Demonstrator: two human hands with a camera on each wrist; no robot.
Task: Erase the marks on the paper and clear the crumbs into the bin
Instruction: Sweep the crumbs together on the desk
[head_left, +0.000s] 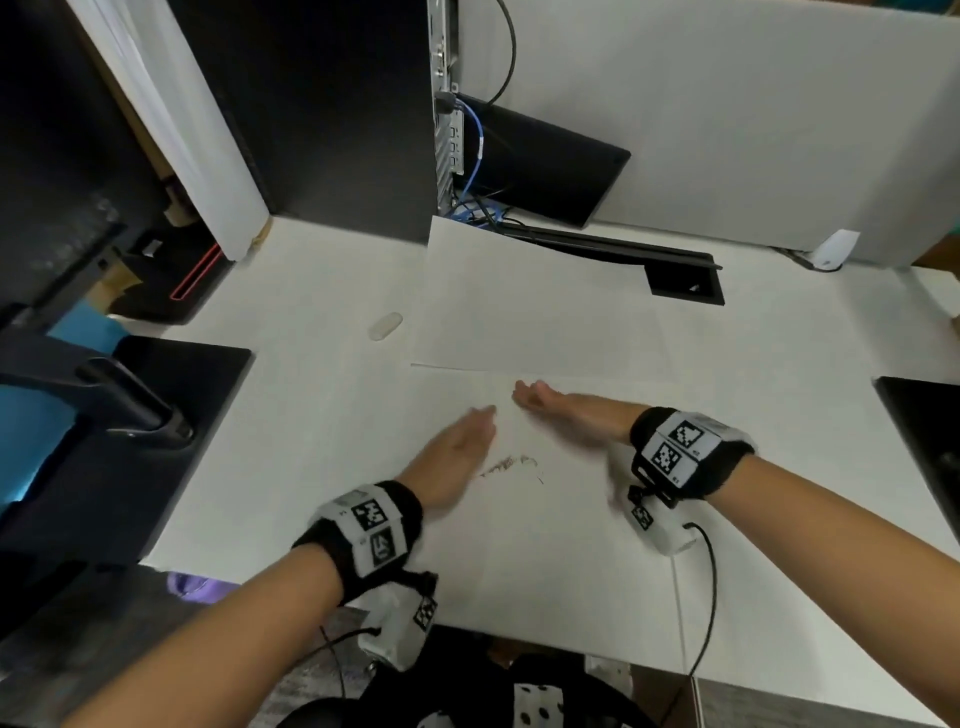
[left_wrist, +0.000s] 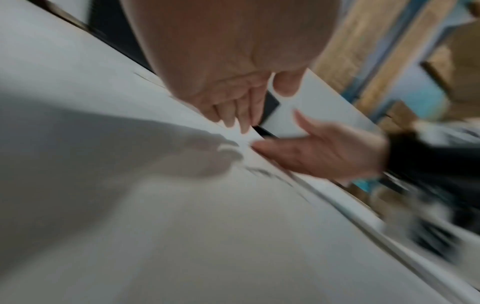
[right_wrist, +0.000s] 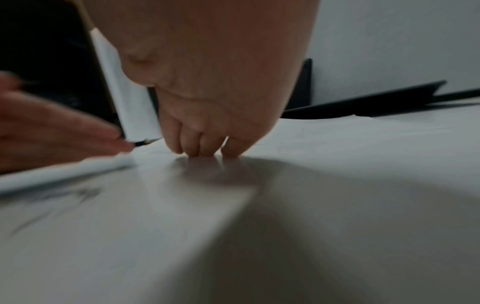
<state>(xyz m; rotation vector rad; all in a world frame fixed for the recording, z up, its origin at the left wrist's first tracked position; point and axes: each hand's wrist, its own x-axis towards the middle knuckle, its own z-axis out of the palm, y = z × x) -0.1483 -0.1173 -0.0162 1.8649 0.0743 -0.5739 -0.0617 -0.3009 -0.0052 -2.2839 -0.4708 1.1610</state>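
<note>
White worktop (head_left: 291, 395) carries crumbs (head_left: 506, 463) between flat, empty left hand (head_left: 460, 452) and right hand (head_left: 566, 415), edge-down to corral them.

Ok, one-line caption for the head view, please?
Both open hands, left and right, flank eraser crumbs on the white desk beside the paper.

Both forearms are bare; no sleeves are seen. A black band (head_left: 363, 525) is worn on the left wrist, behind the fingers (head_left: 480, 421), and it is faced with a white plate printed with black-and-white square markers. A white camera box (head_left: 397, 623) with another marker is hung beneath it, and a thin black cable (head_left: 337, 642) is led from the box. The right wrist is fitted alike: black band (head_left: 691, 452), marker plate, white box (head_left: 662, 535), black cable (head_left: 709, 597).
</note>
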